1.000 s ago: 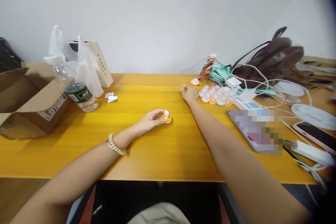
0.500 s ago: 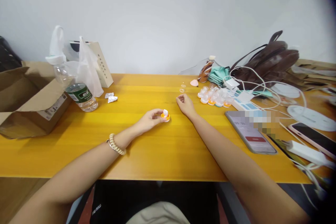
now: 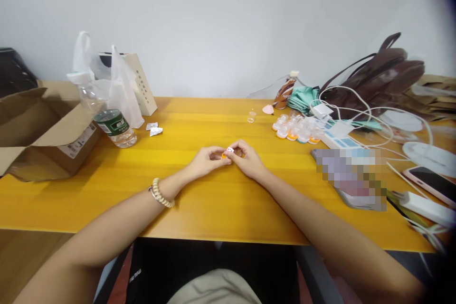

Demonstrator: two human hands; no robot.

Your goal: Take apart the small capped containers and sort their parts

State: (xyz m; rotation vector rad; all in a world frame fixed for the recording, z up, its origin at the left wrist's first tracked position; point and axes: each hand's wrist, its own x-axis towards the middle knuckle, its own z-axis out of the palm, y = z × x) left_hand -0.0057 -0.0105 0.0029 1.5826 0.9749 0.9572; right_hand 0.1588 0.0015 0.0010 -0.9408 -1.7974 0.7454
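Note:
Over the middle of the wooden table (image 3: pixel 199 209), both hands meet at a small white-and-orange piece (image 3: pixel 230 150), too small for me to tell its exact kind. My left hand (image 3: pixel 206 162) pinches its orange base between thumb and fingers. From the other side, my right hand (image 3: pixel 248 159) closes thumb and fingertips on the white top, which carries dark markings. The fingers cover much of the piece. Several similar pieces with clear domes and orange or teal bases (image 3: pixel 292 136) stand in a cluster to the right of my right hand.
Left are an open cardboard box (image 3: pixel 67 161), a water bottle (image 3: pixel 116 126) and foil scraps (image 3: pixel 156 131). Clear rings (image 3: pixel 251 117) and a pink piece (image 3: pixel 268 109) lie farther back. Right are a phone (image 3: pixel 351 178), a power strip (image 3: pixel 338 140), cables, a brown bag (image 3: pixel 383 76) and a drink bottle (image 3: pixel 284 92).
My right hand has come left and closed on the white top of the small piece. My left hand still grips its orange base. The view has shifted slightly.

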